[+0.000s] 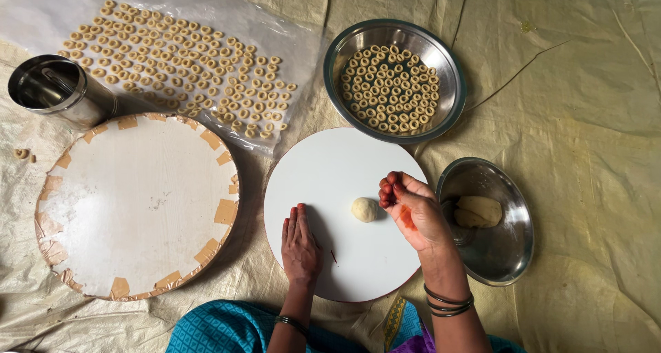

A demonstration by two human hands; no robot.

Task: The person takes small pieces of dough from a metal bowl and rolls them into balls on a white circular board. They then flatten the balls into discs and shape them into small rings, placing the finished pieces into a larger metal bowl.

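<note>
Taking the white round board (344, 181) as landmark: left of it are lying one taped board (138, 205) and one steel tumbler (58, 91). On it, the left hand (300, 246) is resting flat and empty; one dough ball (364, 209) is sitting beside the right hand (412, 212), hovering loosely cupped, gripping nothing. Two steel bowls (492, 253) are flanking its right.

Left hand (300, 241) flat on round white board (330, 167), right hand (411, 208) beside dough ball (364, 209).

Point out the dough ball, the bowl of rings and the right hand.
dough ball (364, 209), head view, its middle
bowl of rings (451, 112), head view, right rim
right hand (413, 212), head view, its palm
</note>
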